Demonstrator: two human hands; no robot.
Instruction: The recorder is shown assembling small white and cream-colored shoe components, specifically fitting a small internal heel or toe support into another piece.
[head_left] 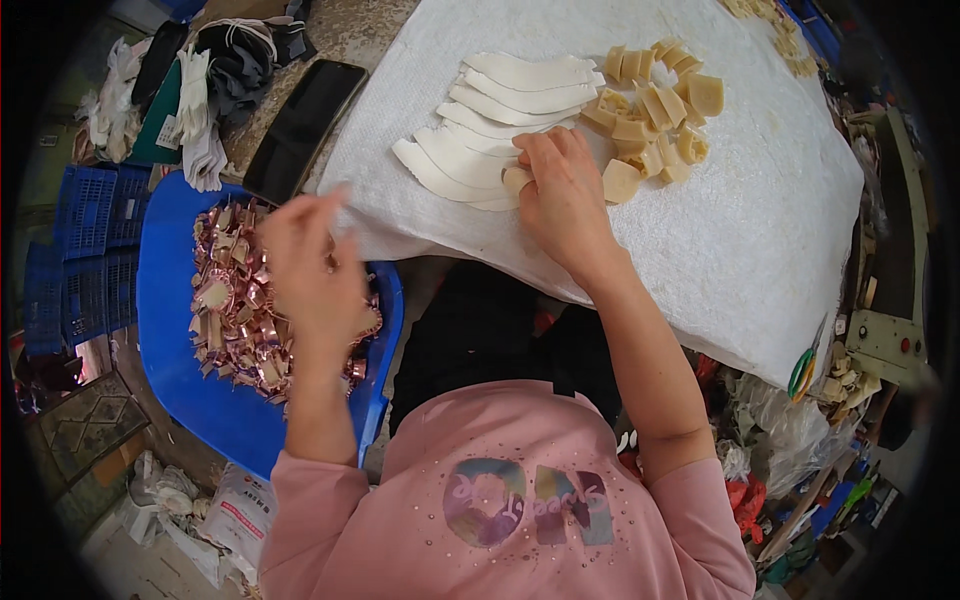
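Several white strips [530,98] lie on the worktop [765,225]; by them my right hand [564,195] pinches a tan piece [515,180]. My left hand [312,275] is blurry over the blue tub [168,325], so I cannot tell its grip.

Pink shirt [525,505] is carrying big multicoloured letters, smaller script running over them. White bag [240,515], lower left, is showing red and dark print. Pale label [168,131], upper left — print staying too small to read.
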